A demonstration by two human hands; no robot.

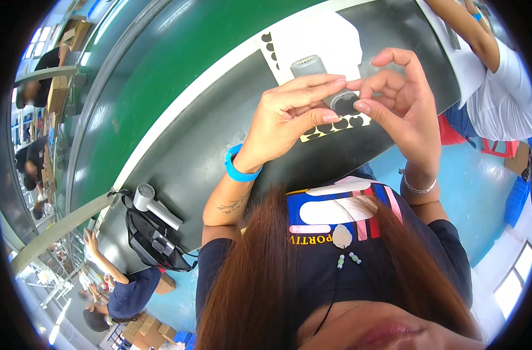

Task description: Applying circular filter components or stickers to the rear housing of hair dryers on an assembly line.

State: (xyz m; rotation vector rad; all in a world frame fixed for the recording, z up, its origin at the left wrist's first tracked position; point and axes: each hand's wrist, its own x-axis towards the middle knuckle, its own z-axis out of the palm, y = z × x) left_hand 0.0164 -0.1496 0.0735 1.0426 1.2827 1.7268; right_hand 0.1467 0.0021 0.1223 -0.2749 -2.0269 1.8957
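My left hand [295, 111], with a blue wristband, is closed around a grey hair dryer [308, 66]. The dryer's vented end points away from me, past my fingers. A black round pad [346, 105] shows at the dryer's near end, between my hands. My right hand [397, 96] pinches the edge of this pad with thumb and index finger, its other fingers curled and raised. Partly under my hands lies a pale yellow sheet with black round stickers [339, 125]. My palm and fingers hide most of the dryer's body.
White sheets [333, 38] lie beyond my hands on the dark table mat [219, 128]. A second hair dryer [155, 204] rests by a black bag [152, 239] at the left. Beyond the table runs a green conveyor belt [178, 52]. A person in white [502, 93] sits close at the right.
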